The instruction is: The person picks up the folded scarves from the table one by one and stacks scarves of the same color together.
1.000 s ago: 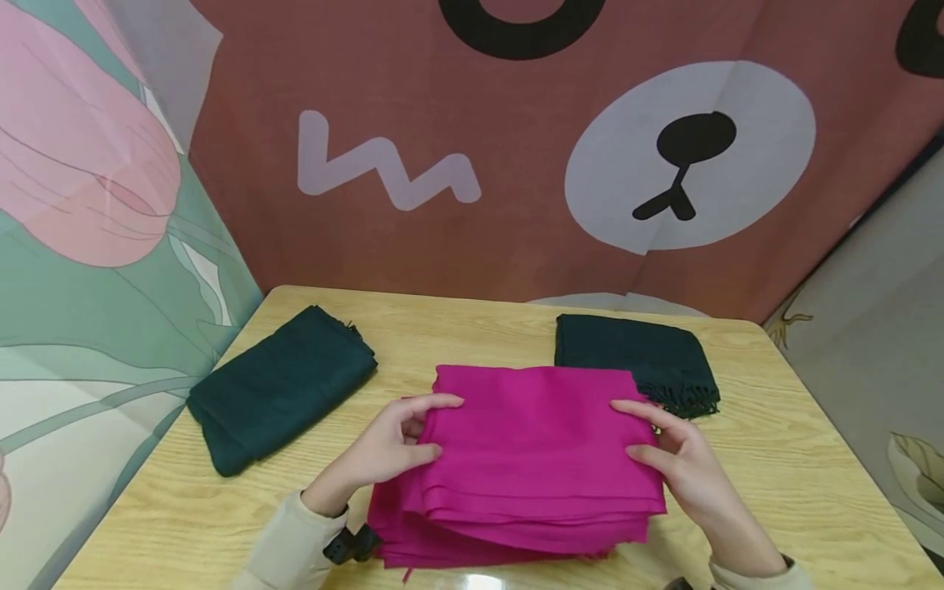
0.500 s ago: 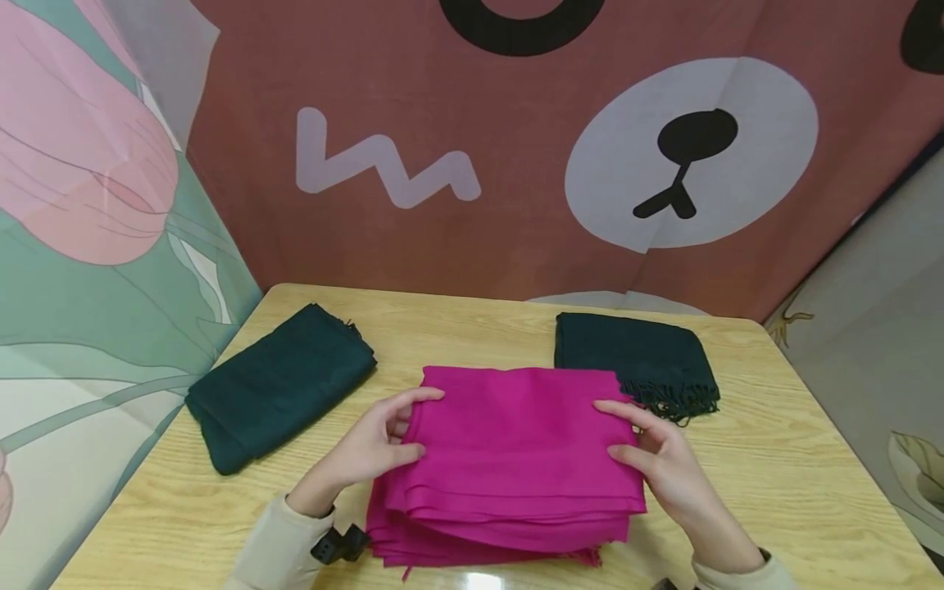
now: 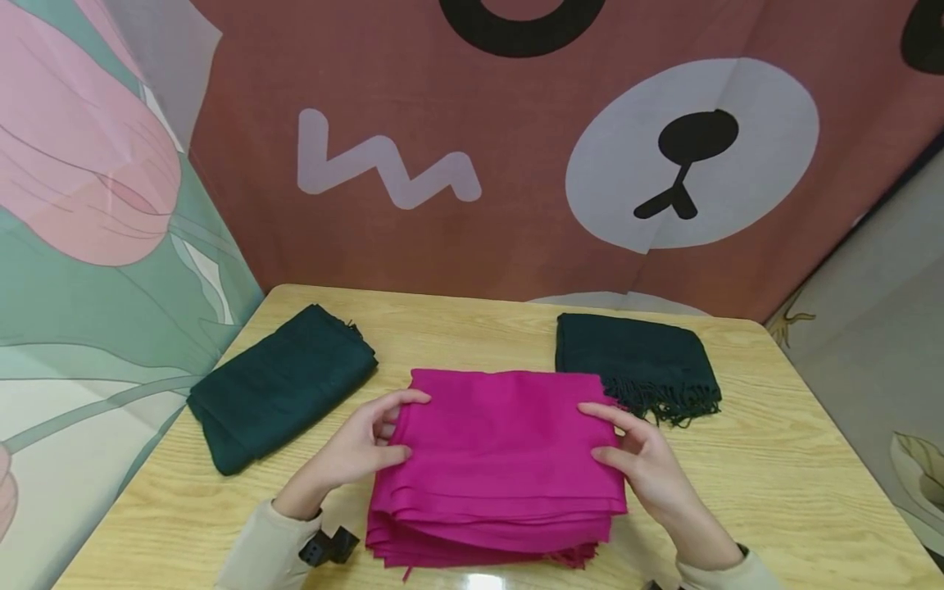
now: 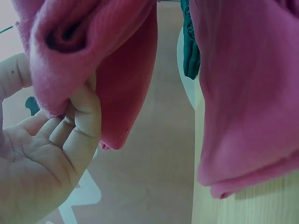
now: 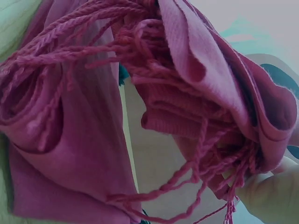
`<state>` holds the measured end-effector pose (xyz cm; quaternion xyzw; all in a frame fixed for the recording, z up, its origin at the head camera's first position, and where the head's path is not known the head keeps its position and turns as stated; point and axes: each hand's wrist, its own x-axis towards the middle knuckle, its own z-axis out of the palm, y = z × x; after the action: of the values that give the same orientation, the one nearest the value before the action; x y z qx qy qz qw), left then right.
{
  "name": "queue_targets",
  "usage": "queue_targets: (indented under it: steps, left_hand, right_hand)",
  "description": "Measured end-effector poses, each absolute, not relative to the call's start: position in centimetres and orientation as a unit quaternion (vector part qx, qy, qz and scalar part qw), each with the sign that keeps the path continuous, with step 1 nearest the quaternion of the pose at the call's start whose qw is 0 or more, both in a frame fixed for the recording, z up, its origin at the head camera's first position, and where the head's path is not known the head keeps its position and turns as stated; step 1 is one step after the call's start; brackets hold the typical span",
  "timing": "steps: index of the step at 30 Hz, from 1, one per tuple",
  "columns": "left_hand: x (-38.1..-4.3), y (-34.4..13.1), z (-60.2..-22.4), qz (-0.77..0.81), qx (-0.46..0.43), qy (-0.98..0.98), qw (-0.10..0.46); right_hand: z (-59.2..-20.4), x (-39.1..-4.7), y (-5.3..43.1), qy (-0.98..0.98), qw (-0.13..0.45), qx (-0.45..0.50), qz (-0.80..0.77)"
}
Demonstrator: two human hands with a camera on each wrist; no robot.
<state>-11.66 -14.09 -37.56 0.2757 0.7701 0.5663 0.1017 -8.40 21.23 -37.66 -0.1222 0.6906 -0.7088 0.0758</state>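
Two folded magenta cloths, one above the other. Your left hand point(image 3: 361, 442) and right hand point(image 3: 649, 467) are clamped on opposite edges of the upper cloth point(image 3: 501, 442), a thumb and forefinger of each showing on its top face. It is held over the lower cloth point(image 4: 252, 102), which lies on the near part of the table point(image 3: 774, 459); both wrist views show open space between the two. On your right side, loose fringe point(image 5: 28, 60) trails near this gap. Beyond lie the left green cloth point(image 3: 283, 389) and the right green cloth point(image 3: 627, 348), the latter partly hidden behind the held bundle.

The step in hand appears to be aligning one folded cloth above the other. The next move would call for you to keep both edges level, match the corners, clear stray cords from the gap, and free your fingers evenly, lest the folds slip open.
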Motion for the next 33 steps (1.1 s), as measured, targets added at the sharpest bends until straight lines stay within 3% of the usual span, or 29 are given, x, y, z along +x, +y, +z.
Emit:
queue_targets:
  steps: [33]
  left_hand:
    - [-11.4, -15.5, -39.7, 0.545, 0.25, 0.79, 0.127]
  right_hand:
    - [-40.4, -9.8, 19.8, 0.69, 0.168, -0.091, -0.698]
